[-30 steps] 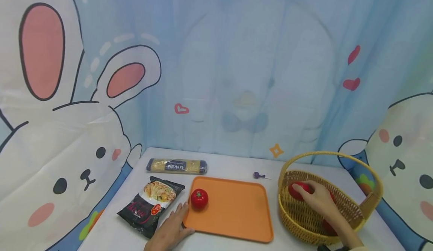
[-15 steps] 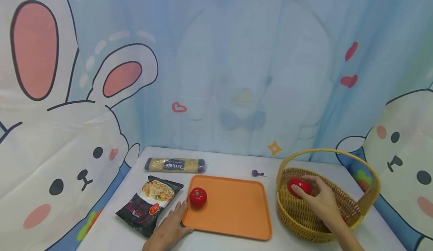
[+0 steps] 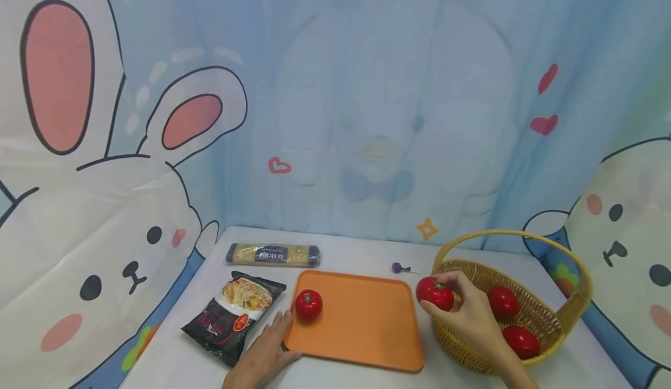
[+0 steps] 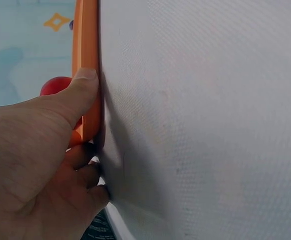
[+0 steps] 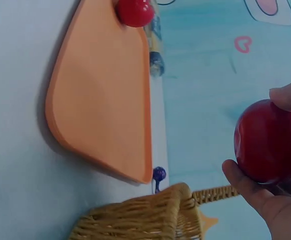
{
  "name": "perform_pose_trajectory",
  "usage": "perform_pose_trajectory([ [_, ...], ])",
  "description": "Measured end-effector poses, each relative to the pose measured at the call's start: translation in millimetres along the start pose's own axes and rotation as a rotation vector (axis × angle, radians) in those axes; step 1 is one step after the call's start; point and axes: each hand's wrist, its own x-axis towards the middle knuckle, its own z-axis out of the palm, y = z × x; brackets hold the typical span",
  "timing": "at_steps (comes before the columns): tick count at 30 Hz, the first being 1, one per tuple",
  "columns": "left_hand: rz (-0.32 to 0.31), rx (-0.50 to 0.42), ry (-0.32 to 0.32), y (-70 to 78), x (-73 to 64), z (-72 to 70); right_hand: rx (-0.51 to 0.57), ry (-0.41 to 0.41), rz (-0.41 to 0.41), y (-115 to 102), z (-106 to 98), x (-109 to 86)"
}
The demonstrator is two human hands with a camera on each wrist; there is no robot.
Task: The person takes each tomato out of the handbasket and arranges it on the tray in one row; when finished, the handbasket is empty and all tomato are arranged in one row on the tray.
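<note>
My right hand (image 3: pixel 469 313) pinches a red tomato (image 3: pixel 434 293) between thumb and fingers, raised over the left rim of the wicker basket (image 3: pixel 453 342). In the right wrist view the same tomato (image 5: pixel 269 142) shows close up, apart from the basket. Two more red tomatoes, one (image 3: pixel 503 302) behind the other (image 3: pixel 521 342), lie inside the basket. My left hand (image 3: pixel 264 354) rests at the near left corner of the orange tray (image 3: pixel 362 325). In the left wrist view its thumb touches the tray's edge (image 4: pixel 89 45). One tomato (image 3: pixel 308 306) sits on the tray's left side.
Left of the tray lies a black noodle bag (image 3: pixel 234 319). A packet of spaghetti (image 3: pixel 273 255) lies behind it. A purple lollipop (image 3: pixel 401 268) lies near the table's back edge. The basket's tall handle (image 3: pixel 503 233) arches over it, and a printed curtain (image 3: pixel 367 115) hangs behind.
My right hand has lifted the tomato out of the basket and moved left toward the tray, uncovering the tomatoes inside. The left hand stays at the tray's corner.
</note>
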Motion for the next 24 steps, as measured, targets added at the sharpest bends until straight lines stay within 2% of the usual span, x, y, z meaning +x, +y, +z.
perform_pose_trajectory([
  [3,0.02,0.004,0.007,-0.3,-1.2,0.2,0.03,-0.032,-0.001,-1,9,0.6],
  [15,0.025,0.007,0.019,1.6,-2.4,-0.7,0.201,-0.102,0.008,-20,49,17.7],
  [21,0.045,-0.001,0.024,1.3,-2.4,-0.3,0.225,-0.107,0.023,-25,74,24.3],
  [24,0.029,0.005,0.024,-0.1,-1.1,0.6,0.229,-0.124,0.019,-26,87,25.7],
])
